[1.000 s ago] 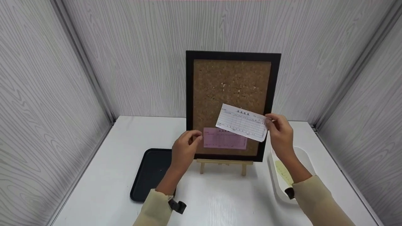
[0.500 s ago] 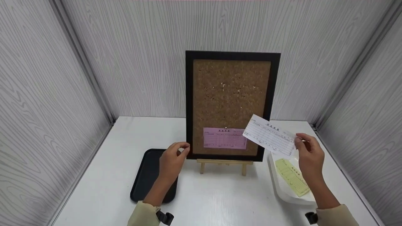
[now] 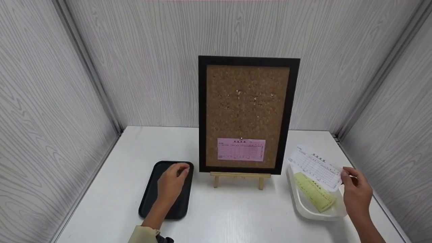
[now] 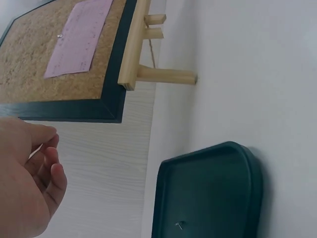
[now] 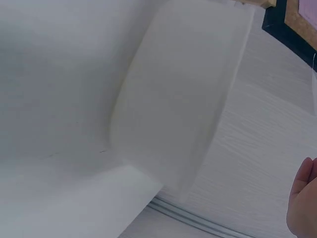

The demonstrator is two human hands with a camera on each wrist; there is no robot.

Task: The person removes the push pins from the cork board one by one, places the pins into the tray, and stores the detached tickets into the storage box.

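My right hand pinches the right end of a white printed form slip. The slip slants over the white plastic bin, above a yellow form slip inside it. My left hand is over the dark tray, its thumb and index fingertips together. Any small thing between those fingertips is too hidden to make out. A pink form slip is fixed low on the corkboard by a small pin at its top edge.
The black-framed board stands on a small wooden easel in the middle of the white table. In the left wrist view, a small metal pin lies in the tray. Wood-grain panels enclose the back and sides.
My right hand has carried the white slip from in front of the board, right and down to over the bin. My left hand has moved left and down from the pink slip to the tray.
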